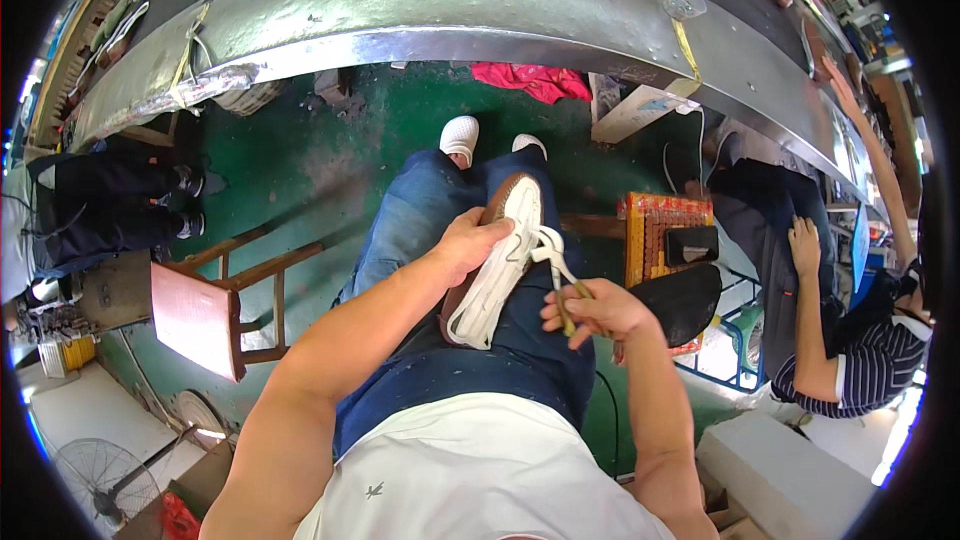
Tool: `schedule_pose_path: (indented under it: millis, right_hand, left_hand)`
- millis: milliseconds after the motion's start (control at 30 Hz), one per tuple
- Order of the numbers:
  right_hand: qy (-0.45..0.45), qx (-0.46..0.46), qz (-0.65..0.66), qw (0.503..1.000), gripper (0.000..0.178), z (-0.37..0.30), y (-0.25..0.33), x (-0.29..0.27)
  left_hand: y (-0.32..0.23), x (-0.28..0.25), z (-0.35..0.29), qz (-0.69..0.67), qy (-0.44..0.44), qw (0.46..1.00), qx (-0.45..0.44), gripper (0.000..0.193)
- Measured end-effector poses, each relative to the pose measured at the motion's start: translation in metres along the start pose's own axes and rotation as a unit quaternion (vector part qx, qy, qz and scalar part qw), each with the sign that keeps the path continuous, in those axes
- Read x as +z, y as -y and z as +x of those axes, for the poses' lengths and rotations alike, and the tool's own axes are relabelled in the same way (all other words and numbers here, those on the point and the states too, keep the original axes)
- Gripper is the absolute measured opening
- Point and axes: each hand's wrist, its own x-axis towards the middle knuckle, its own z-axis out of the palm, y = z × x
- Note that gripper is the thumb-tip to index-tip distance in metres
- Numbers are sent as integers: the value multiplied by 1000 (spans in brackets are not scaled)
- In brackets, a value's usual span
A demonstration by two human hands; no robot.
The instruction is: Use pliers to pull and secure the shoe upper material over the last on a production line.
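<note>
A white shoe (488,290) with brown along its edge lies over my lap, above my blue jeans. My left hand (474,242) grips it from the left side, thumb across the white part and the other fingers partly hidden beneath. On the right, my right hand (598,308) is closed around the olive-yellow handles of a pair of pincers (556,262). Their pale, curved head is at the shoe's right edge; I cannot tell whether the jaws bite on it.
A long metal bench (400,0) curves across the far side. To the left stands a wooden stool (197,325); to the right, a seat with a beaded cover (655,240) bears a black bag (675,298). A person in a striped shirt (865,370) sits at the right. A fan (105,475) is at the lower left.
</note>
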Motion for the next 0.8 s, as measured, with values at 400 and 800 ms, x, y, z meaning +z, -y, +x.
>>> schedule_pose_path:
  millis: [400, 800]
  right_hand:
    - [-205, -209, -510, 809, 43, 27, 60, 40]
    - [-91, -80, -548, 827, 35, -23, 24, 62]
  left_hand:
    - [2, 1, 1, 123, -3, 992, 1, 63]
    - [-15, -18, 1, 4, 117, 987, -107, 66]
